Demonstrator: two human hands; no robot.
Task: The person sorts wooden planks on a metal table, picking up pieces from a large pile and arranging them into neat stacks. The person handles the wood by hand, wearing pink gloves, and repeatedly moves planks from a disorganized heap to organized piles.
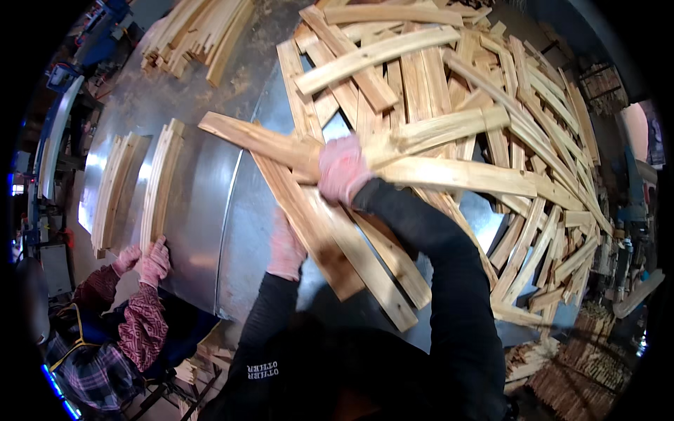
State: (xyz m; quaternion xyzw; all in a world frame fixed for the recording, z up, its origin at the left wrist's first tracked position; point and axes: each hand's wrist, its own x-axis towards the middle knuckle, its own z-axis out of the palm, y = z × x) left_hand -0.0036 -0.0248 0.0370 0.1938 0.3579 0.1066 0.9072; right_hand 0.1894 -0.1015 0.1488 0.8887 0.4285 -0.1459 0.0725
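My right hand (342,168), in a pink glove, is closed round a short wooden board (263,144) where several boards cross at the pile's near left edge. A pale board (449,137) and a longer board (463,175) run rightward from beside that hand. My left hand (284,249), gloved in pink too, is at the left edge of a slanting wooden board (309,235). Its fingers curl in at that edge and are partly hidden by the board. Alongside lie another slanting board (368,259) and a third (397,259), pointing towards me.
A large heap of loose boards (421,77) covers the metal table (242,224) ahead and right. At left, a co-worker's gloved hands (154,263) touch a stack of strips (160,189); another stack (116,193) lies beside it. More strips (200,31) lie at the far left.
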